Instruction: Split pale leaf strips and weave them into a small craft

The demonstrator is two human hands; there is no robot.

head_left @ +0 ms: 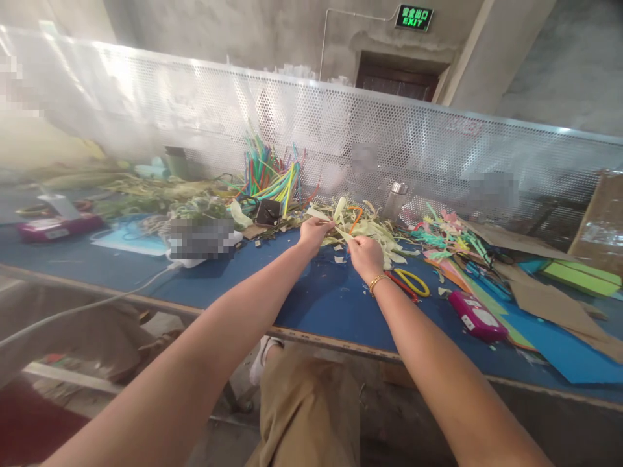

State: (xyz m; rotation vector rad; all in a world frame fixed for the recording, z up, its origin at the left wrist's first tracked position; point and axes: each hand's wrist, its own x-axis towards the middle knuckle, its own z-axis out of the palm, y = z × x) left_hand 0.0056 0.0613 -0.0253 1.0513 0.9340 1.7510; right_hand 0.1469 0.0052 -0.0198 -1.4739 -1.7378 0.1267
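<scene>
My left hand [315, 233] is closed in a pinch on a pale green, husk-like strip [342, 232]. My right hand [365, 256], with a gold bracelet at the wrist, pinches the same crossing strips from the right. Ends of the strip fan out above the fingers; which end belongs to which piece I cannot tell. Just behind the hands lies a loose heap of similar pale strips [382, 235], with a bent orange stem [357, 219] among them. To the right of my right hand rest a yellow loop [413, 283] and a red one.
A perforated metal screen [321, 123] borders the back of the blue table [331, 305]. Colourful fuzzy stems [272, 172] and a bottle [395, 200] stand near it. A magenta box [477, 316] and card sheets [559, 331] lie right. Left, a white cord [97, 308] crosses the table edge.
</scene>
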